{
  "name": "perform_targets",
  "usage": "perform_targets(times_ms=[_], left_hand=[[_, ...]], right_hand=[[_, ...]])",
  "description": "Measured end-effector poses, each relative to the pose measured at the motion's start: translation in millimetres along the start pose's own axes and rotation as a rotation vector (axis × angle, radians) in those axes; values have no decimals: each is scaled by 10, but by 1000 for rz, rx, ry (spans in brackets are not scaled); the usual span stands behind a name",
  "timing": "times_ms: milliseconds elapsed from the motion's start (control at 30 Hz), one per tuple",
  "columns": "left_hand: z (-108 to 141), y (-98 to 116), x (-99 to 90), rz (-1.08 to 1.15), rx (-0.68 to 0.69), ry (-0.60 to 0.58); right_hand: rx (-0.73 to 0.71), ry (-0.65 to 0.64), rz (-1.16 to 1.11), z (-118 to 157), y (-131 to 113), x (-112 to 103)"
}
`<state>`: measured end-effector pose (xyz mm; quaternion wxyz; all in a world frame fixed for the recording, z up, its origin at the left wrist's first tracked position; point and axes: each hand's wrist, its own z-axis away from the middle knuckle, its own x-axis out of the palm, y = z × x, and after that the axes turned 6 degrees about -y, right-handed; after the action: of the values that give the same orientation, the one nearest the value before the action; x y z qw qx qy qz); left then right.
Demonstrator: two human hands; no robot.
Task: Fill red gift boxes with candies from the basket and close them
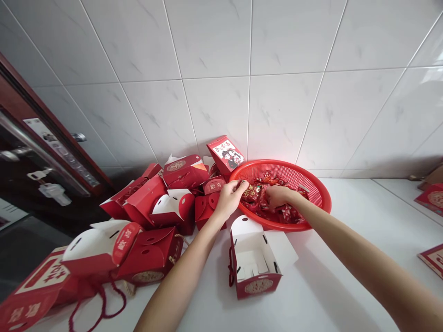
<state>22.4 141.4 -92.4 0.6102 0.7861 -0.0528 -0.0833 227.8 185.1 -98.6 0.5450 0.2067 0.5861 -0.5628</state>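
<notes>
A red plastic basket [321,196] with perforated walls holds many red-wrapped candies [290,213]. My left hand [232,197] is at its left rim with thumb and fingers closed together; what they hold, if anything, cannot be made out. Inside the basket, my right hand [278,196] reaches among the candies with curled fingers, their tips hidden by the wrappers. Close to both hands lies a red wrapper with gold characters [251,193]. An open red gift box [258,287] with a white inside and raised flaps stands in front of the basket.
Several red gift boxes [145,253], some open and some closed, crowd the left side, with rope handles. One box with a printed couple [226,154] leans by the tiled wall [214,110]. A dark door with keys [55,191] is at far left. More red items [432,198] lie at right.
</notes>
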Motion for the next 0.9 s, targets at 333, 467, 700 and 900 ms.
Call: perform_targets(times_ms=[333,467,700,900], left_hand=[[3,59,-14,35,-26,-11],[5,67,-13,43,-35,-6],[-7,30,-12,45,-42,-5],[6,57,-19,2,-49,-23]], right_hand=[[-55,50,-312,400,49,-394],[-137,216,-510,558,-28,-346],[-210,422,-588,702,-122,-215],[-240,455,-564,712,-184,-201]])
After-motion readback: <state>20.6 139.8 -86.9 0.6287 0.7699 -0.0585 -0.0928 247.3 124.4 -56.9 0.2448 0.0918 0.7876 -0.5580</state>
